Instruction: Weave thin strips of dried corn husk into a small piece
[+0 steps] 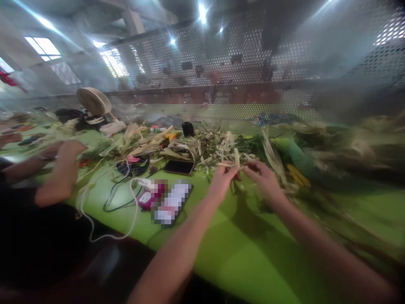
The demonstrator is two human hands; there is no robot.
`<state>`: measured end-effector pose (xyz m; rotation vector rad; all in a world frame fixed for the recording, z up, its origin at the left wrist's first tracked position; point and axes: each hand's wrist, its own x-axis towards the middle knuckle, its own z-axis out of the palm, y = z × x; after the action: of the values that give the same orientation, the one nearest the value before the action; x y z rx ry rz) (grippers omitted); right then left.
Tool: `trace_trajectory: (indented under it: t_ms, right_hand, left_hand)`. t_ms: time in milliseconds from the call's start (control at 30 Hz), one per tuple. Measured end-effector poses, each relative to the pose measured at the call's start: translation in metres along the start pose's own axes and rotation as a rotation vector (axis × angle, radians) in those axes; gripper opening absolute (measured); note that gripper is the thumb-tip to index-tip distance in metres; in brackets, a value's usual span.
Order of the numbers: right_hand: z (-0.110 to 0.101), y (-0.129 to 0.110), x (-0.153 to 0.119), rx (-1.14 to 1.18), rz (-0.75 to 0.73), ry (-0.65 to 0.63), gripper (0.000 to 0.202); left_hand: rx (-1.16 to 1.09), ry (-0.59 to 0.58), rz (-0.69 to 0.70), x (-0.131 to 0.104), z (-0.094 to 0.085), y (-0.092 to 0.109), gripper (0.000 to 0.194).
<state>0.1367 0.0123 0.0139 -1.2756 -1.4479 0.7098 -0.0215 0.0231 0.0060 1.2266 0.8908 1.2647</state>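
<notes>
Above the green table [253,253], my left hand [223,179] pinches a pale strip of dried husk [236,157] that points upward between the two hands. Close by on the right, my right hand [262,177] has its thumb and fingers drawn together near the strip's lower end; what they hold, if anything, is too small to tell. Behind both hands lies a heap of pale shredded husk pieces [221,143]. A long dried husk leaf [272,154] leans just beyond my right hand.
Left of my forearm lie a phone with a lit screen [173,204], a purple device [150,198], a dark phone [179,167] and a looping white cable [109,237]. Another person's arm [61,173] rests at the left. A perforated metal panel [221,71] stands behind.
</notes>
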Motion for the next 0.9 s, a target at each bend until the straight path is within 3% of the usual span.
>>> trace_trajectory:
  t_ms: [133,333,500,633,767,900]
  right_hand:
    - [0.004,0.003,0.0,0.083,0.078,-0.074,0.028]
    - [-0.002,0.011,0.006,-0.016,0.083,0.1,0.021]
    - [-0.006,0.018,0.01,-0.074,0.058,0.142,0.019]
    - [-0.011,0.016,0.012,-0.04,0.038,0.035,0.02]
    - [-0.014,0.004,0.012,0.18,0.107,-0.108,0.031]
    - [-0.012,-0.002,0.009,0.237,0.138,-0.125,0.033]
  left_hand:
    - [-0.032,-0.052,-0.036,-0.001,0.004,-0.005,0.031]
    - [-0.104,0.02,-0.149,0.001,0.003,-0.005,0.036]
    - [-0.079,-0.012,-0.153,0.001,0.0,-0.001,0.034]
    - [-0.072,-0.092,-0.155,0.001,-0.001,0.002,0.026]
    - [0.027,-0.14,-0.184,0.001,0.002,0.002,0.018]
    - [0.099,-0.206,-0.175,0.0,0.004,-0.003,0.022]
